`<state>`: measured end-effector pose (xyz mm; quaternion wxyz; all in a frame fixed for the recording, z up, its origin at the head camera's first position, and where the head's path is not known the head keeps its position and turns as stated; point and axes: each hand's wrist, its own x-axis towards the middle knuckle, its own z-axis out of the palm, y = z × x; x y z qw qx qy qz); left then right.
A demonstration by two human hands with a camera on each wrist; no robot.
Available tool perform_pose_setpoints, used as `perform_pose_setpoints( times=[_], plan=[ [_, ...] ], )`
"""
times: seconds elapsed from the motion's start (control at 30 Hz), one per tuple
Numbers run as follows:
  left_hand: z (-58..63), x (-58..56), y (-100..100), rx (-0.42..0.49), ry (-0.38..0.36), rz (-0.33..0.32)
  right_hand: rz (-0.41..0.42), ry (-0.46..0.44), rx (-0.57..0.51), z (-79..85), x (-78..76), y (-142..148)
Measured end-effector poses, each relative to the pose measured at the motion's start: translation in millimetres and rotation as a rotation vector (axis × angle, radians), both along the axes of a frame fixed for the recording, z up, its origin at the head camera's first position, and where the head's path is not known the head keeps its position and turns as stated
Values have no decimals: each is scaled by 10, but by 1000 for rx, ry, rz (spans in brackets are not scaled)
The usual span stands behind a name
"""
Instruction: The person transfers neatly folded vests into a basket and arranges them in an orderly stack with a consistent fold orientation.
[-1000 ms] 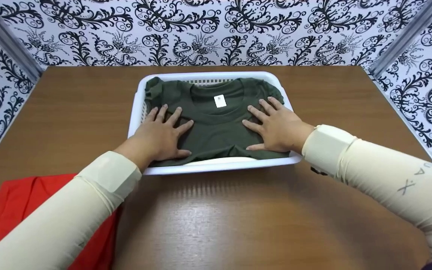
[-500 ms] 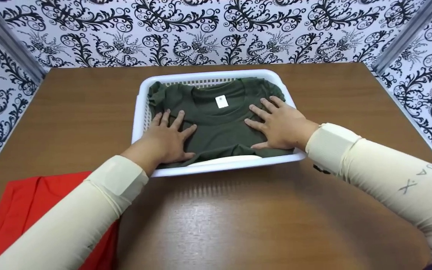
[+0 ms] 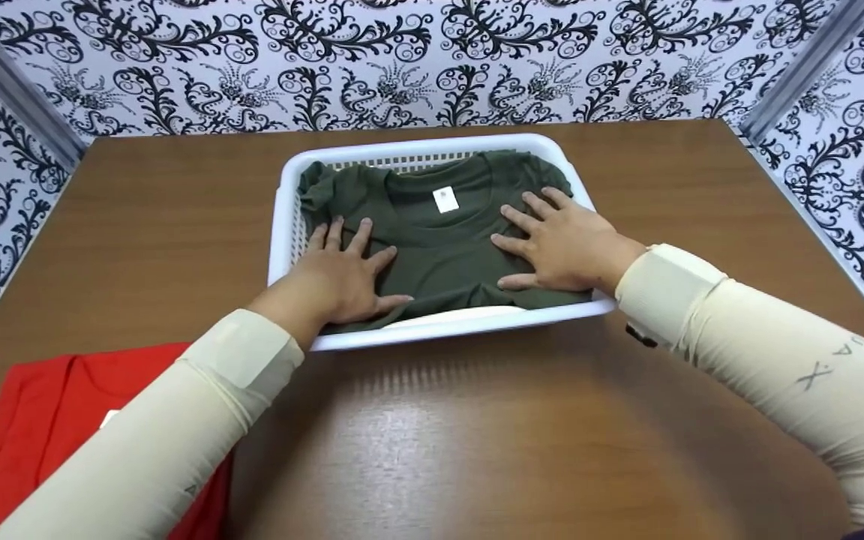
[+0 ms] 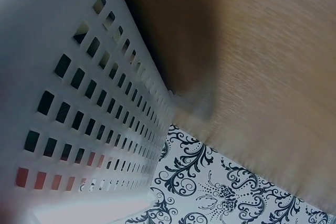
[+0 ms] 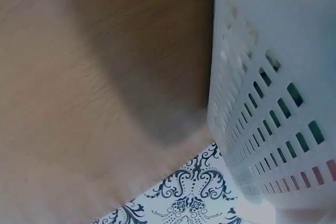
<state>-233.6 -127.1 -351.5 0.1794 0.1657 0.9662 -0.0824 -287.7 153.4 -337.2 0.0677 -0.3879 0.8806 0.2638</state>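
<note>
A dark green T-shirt [image 3: 439,262] lies in a white plastic basket [image 3: 462,328], its neckline toward the back and a white tag [image 3: 445,199] inside the collar. My left hand [image 3: 338,281] rests on the shirt's left part with fingers spread. On the right part my right hand [image 3: 563,244] lies likewise, palm down, fingers spread. Something pale shows between the shirt's front fold and the basket's front rim. Both wrist views look along the basket's slotted side walls, and green cloth shows through the left wall's slots [image 4: 63,65].
A folded red garment [image 3: 49,420] lies on the wooden table [image 3: 432,450] at the front left, partly hidden by my left forearm. Patterned black-and-white panels [image 3: 402,67] stand along the back and both sides of the table.
The basket, shirt and both hands have shifted slightly to the right in the head view, and the basket's right side has turned a little toward the back. Both hands stay on the shirt.
</note>
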Motion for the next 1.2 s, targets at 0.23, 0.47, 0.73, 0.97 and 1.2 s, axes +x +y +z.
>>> perform_pose_setpoints(
  times=[0.23, 0.47, 0.73, 0.97, 1.2],
  plan=[
    [5, -7, 3, -5, -9, 6, -68, -48, -86, -17, -11, -45],
    [24, -8, 11, -2, -34, 5, -48, -111, -132, -32, -4, -53],
    [27, -36, 4, -10, -65, 23, -7, -142, -164, -36, 0, -71],
    [16, -36, 8, -14, -56, 17, 0, -139, -172, -30, 9, -70],
    [5, -45, -1, 5, -50, 11, -12, -138, -168, -49, 1, -75]
  ],
)
